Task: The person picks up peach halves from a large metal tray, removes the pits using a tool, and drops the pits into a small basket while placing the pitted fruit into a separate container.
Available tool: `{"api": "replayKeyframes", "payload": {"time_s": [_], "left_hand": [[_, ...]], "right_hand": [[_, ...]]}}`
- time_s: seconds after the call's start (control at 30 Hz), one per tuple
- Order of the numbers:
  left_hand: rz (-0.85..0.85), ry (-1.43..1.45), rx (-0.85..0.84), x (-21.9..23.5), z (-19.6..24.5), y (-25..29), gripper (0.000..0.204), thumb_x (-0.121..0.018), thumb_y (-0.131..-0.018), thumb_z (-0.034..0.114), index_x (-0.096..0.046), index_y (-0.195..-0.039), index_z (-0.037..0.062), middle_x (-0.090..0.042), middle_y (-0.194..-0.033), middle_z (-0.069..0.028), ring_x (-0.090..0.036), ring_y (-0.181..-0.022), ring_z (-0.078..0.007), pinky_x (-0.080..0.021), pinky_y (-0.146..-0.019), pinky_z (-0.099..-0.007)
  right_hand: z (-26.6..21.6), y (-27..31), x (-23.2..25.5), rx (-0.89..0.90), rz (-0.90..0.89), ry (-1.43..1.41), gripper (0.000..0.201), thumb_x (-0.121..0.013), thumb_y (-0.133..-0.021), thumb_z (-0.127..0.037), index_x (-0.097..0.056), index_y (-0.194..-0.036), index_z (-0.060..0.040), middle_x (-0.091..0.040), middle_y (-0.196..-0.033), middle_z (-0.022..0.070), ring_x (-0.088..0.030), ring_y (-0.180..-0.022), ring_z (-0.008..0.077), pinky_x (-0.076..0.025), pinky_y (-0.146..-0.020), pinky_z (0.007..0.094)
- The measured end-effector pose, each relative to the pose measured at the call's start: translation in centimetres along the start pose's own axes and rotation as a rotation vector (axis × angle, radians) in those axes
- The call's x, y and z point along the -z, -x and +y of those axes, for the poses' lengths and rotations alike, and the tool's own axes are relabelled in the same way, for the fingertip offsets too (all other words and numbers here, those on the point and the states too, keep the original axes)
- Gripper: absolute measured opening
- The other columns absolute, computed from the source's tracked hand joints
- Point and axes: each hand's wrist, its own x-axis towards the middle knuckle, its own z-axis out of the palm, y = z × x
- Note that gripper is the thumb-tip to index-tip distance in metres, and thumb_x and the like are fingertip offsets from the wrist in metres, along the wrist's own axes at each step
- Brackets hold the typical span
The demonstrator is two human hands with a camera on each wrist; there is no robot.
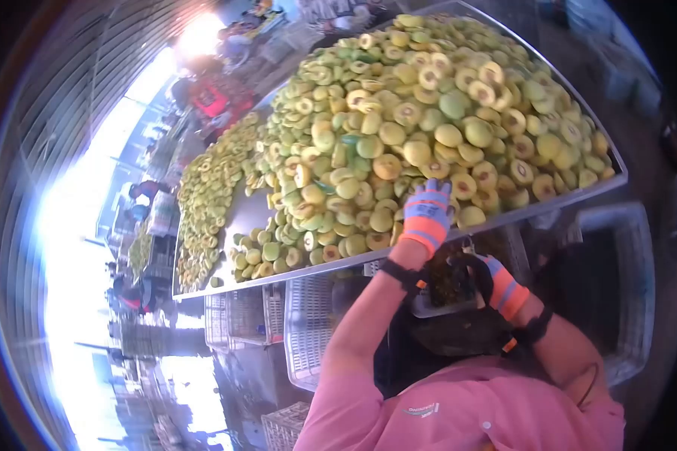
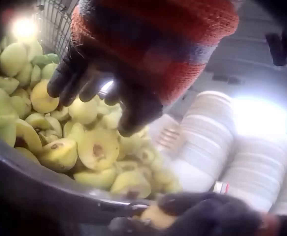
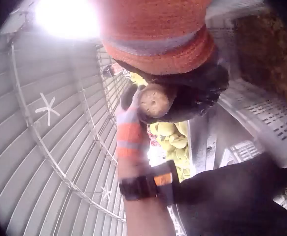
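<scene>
My left hand (image 1: pixel 429 214), in an orange and grey-blue glove with dark fingers, reaches over the near edge of a big heap of halved yellow-green stone fruit (image 1: pixel 399 135). In the left wrist view its fingers (image 2: pixel 67 73) point down, spread just above the fruit halves (image 2: pixel 99 147), with nothing seen between them. My right hand (image 1: pixel 500 286), gloved alike, is below the table's rim, close to my body. It grips a tool with a round wooden handle (image 3: pixel 154 102), whose butt end faces the right wrist camera. The tool's working end is mostly hidden by the fingers.
A metal rim (image 1: pixel 338 264) borders the table of fruit. White plastic crates (image 1: pixel 308 323) stand under and beside it, and a larger pale crate (image 1: pixel 643 286) is at right. A container with dark contents (image 1: pixel 447 282) sits below the right hand. Other people work at far left.
</scene>
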Motion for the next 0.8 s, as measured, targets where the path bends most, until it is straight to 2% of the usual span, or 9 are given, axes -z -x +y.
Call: {"api": "replayKeyframes", "payload": {"time_s": [0.07,0.1,0.2,0.33,0.5,0.63,0.7,0.77,0.8], "left_hand": [[-0.052,0.001,0.036,-2.0,2.3,-0.8,0.053,-0.075,-0.078,0.027,-0.057,-0.126,0.0119,-0.056,-0.125,-0.0174,-0.058,-0.11,-0.0365,-0.05,-0.092,-0.0426],[-0.007,-0.002,0.05,2.6,-3.2,-0.1,0.051,-0.074,-0.078,0.025,-0.057,-0.125,0.0114,-0.057,-0.124,-0.0177,-0.059,-0.108,-0.0374,-0.05,-0.09,-0.0436],[0.23,0.408,0.166,2.6,-1.4,0.7,0.045,-0.075,-0.078,0.014,-0.057,-0.119,0.0085,-0.058,-0.119,-0.0153,-0.063,-0.098,-0.0348,-0.052,-0.082,-0.0422],[0.317,1.233,0.487,3.2,-2.1,2.6,0.042,-0.078,-0.076,0.009,-0.059,-0.113,0.0026,-0.06,-0.106,-0.0128,-0.061,-0.092,-0.0209,-0.052,-0.076,-0.0326],[0.506,1.299,0.29,0.5,-1.4,7.6,0.025,-0.069,-0.087,0.012,-0.064,-0.107,-0.0018,-0.062,-0.095,-0.0095,-0.061,-0.088,-0.0174,-0.052,-0.074,-0.0326],[0.387,1.506,0.512,1.5,-1.5,8.1,0.025,-0.064,-0.092,0.019,-0.066,-0.109,0.0012,-0.063,-0.093,-0.006,-0.062,-0.087,-0.0172,-0.052,-0.073,-0.0314],[0.295,1.708,0.723,0.6,-2.4,8.3,0.03,-0.058,-0.096,0.035,-0.065,-0.109,0.0089,-0.064,-0.092,-0.0036,-0.063,-0.08,-0.0167,-0.051,-0.063,-0.0291],[0.26,1.995,0.896,2.1,-1.5,8.1,0.038,-0.051,-0.099,0.045,-0.063,-0.107,0.0099,-0.064,-0.086,-0.0043,-0.063,-0.072,-0.0174,-0.049,-0.055,-0.0286],[0.329,1.78,0.725,1.2,-1.4,8.6,0.043,-0.047,-0.1,0.049,-0.062,-0.109,0.0094,-0.063,-0.084,-0.0069,-0.062,-0.07,-0.0178,-0.047,-0.052,-0.0279]], "right_hand": [[-1.0,2.1,1.9,0.133,0.052,0.203,0.029,-0.055,-0.095,-0.012,-0.064,-0.123,-0.0086,-0.07,-0.101,0.0039,-0.065,-0.087,0.0154,-0.051,-0.077,0.031],[-1.6,-2.4,-3.4,0.244,0.035,0.175,0.029,-0.053,-0.097,-0.013,-0.063,-0.124,-0.0075,-0.069,-0.099,0.0029,-0.064,-0.083,0.0125,-0.051,-0.073,0.029],[-3.1,-0.5,-1.1,0.181,0.044,0.284,0.028,-0.049,-0.101,-0.014,-0.062,-0.125,-0.005,-0.067,-0.095,0.001,-0.062,-0.076,0.0061,-0.051,-0.064,0.0251],[-5.7,-0.5,-2.3,0.013,0.204,-0.239,0.023,-0.061,-0.097,-0.016,-0.066,-0.115,-0.0035,-0.068,-0.096,-0.0006,-0.061,-0.082,0.0064,-0.05,-0.068,0.026],[-3.9,-1.6,-2.6,0.037,0.265,-0.222,0.021,-0.065,-0.095,-0.015,-0.068,-0.112,-0.0029,-0.069,-0.098,0.0009,-0.062,-0.087,0.0077,-0.051,-0.075,0.0257],[-4.0,-1.7,-2.2,0.038,0.083,-0.261,0.025,-0.062,-0.096,-0.015,-0.065,-0.118,-0.0037,-0.068,-0.107,0.0029,-0.062,-0.095,0.0113,-0.052,-0.082,0.0273],[-4.0,-2.4,-2.5,-0.17,0.064,-0.745,0.026,-0.061,-0.097,-0.015,-0.064,-0.12,-0.0036,-0.068,-0.108,0.0025,-0.062,-0.097,0.012,-0.051,-0.084,0.0278],[-6.1,-1.4,-2.4,-0.063,0.05,-0.502,0.03,-0.061,-0.095,-0.011,-0.061,-0.124,-0.0037,-0.067,-0.109,0.0027,-0.062,-0.1,0.0134,-0.051,-0.088,0.0295],[-4.9,-1.5,-2.7,0.013,0.119,-0.45,0.032,-0.062,-0.094,-0.01,-0.059,-0.126,-0.0034,-0.066,-0.11,0.0044,-0.062,-0.102,0.0145,-0.05,-0.09,0.03]]}}
